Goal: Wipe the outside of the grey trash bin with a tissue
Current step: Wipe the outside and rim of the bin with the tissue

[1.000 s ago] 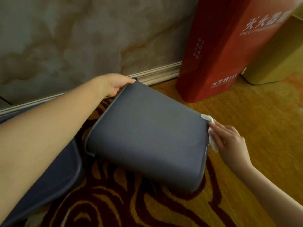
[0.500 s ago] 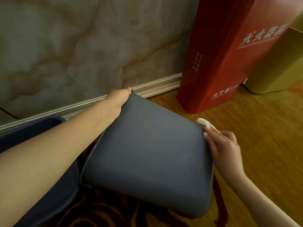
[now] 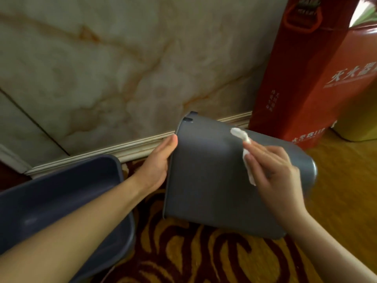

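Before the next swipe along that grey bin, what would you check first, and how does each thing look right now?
1. Grey trash bin tipped on its side, outside exposed: ok.
2. Left hand steadying the bin at its rim: ok.
3. Tissue held in the right hand: ok.
4. Tissue touching the bin's wall: ok.
5. Red box stands close behind the bin; room to swipe: cannot tell.
6. Underside wiped: cannot tell.
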The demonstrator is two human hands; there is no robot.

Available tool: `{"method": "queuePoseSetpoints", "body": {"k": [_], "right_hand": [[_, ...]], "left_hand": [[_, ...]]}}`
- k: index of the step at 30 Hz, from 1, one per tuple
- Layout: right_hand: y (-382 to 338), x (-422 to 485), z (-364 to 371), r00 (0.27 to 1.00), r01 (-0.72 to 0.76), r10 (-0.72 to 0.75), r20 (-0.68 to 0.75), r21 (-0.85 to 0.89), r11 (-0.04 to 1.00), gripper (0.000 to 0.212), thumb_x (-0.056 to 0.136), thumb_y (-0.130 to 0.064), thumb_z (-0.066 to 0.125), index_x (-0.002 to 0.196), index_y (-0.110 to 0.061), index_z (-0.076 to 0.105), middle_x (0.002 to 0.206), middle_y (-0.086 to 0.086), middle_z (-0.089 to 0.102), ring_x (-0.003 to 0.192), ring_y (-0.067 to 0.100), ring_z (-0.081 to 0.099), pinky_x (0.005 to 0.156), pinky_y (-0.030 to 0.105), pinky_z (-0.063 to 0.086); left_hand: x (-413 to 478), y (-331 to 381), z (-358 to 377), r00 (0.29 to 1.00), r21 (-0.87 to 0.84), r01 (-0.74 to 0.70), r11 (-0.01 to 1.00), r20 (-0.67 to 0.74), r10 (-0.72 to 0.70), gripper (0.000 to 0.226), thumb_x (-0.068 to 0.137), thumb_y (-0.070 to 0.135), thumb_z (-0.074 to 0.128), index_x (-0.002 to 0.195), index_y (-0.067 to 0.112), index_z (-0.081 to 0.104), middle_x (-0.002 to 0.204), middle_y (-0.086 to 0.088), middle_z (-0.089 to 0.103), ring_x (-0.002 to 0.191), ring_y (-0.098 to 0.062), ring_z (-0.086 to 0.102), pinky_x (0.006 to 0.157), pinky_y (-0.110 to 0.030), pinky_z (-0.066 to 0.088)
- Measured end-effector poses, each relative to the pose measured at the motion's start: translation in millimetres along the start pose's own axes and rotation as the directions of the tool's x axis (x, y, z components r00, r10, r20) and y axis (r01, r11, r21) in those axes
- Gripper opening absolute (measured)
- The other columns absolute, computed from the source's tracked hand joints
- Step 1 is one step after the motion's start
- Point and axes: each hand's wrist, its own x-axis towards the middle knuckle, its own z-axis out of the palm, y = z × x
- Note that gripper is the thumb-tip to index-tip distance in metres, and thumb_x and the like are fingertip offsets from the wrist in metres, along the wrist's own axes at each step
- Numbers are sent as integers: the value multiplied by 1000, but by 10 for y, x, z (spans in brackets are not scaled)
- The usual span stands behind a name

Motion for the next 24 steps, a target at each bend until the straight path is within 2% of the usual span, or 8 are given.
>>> {"method": "queuePoseSetpoints", "body": {"k": [5, 9, 12, 14, 16, 20, 22, 24], "right_hand": [[-47, -47, 208, 999, 5, -5, 37, 12, 1000, 30, 86, -13, 60, 117, -13, 63, 104, -11, 60, 90, 18, 55, 71, 25, 47], [-105, 9, 316, 998, 45, -44, 39, -18, 999, 31, 86, -10, 63, 117, -10, 63, 99, -12, 55, 87, 17, 52, 70, 28, 47], [-182, 7, 415, 993, 65, -57, 106, -66, 996, 43, 85, -12, 65, 126, -11, 54, 94, -7, 48, 87, 14, 48, 75, 28, 44], [-287, 48, 508, 981, 81, -68, 183, -62, 995, 45, 86, -15, 63, 129, -13, 51, 97, 2, 52, 89, 18, 51, 79, 27, 43], [-404, 139, 619, 962, 178, -162, 221, -56, 983, 37, 84, -11, 65, 119, -10, 58, 99, 9, 60, 90, 26, 55, 78, 35, 48], [-535, 290, 777, 915, 361, -333, 227, -92, 928, 17, 80, -2, 67, 97, -1, 66, 88, 10, 68, 80, 30, 59, 68, 38, 51], [-508, 311, 794, 926, 337, -305, 220, -124, 933, 17, 80, -6, 69, 97, -3, 66, 83, 11, 65, 77, 29, 59, 67, 35, 52], [-488, 335, 820, 958, 212, -185, 219, -109, 971, 26, 86, -14, 64, 111, -8, 62, 94, 13, 60, 84, 30, 57, 76, 34, 48]], "left_hand": [[-194, 65, -179, 987, 111, 90, 990, 122, -103, 49, 88, 38, 39, 129, 15, 51, 129, -3, 60, 120, -16, 55, 100, -30, 45], [-272, 166, -255, 961, 163, 210, 964, 147, -234, 50, 85, 41, 41, 126, 16, 55, 122, -5, 65, 112, -21, 59, 93, -34, 49], [-175, 258, -173, 960, 185, 238, 954, 107, -260, 56, 84, 53, 34, 123, 20, 58, 126, -12, 61, 115, -27, 56, 97, -42, 43], [-84, 340, -102, 957, 171, 252, 952, 100, -271, 64, 85, 59, 27, 122, 18, 60, 128, -18, 58, 113, -31, 56, 96, -43, 42], [-3, 401, -63, 952, 167, 268, 949, 103, -288, 68, 88, 61, 21, 119, 16, 62, 128, -25, 55, 109, -34, 52, 85, -39, 42], [62, 390, -125, 942, 113, 300, 947, 123, -313, 63, 92, 56, 20, 105, 21, 70, 84, -2, 73, 74, -12, 65, 66, -25, 49], [77, 380, -154, 946, 61, 299, 952, 116, -304, 50, 94, 46, 30, 102, 20, 72, 82, 0, 73, 71, -10, 66, 68, -24, 50], [95, 372, -148, 951, 38, 286, 958, 109, -288, 39, 93, 35, 39, 108, 15, 68, 93, -4, 72, 76, -12, 67, 74, -28, 50]]}}
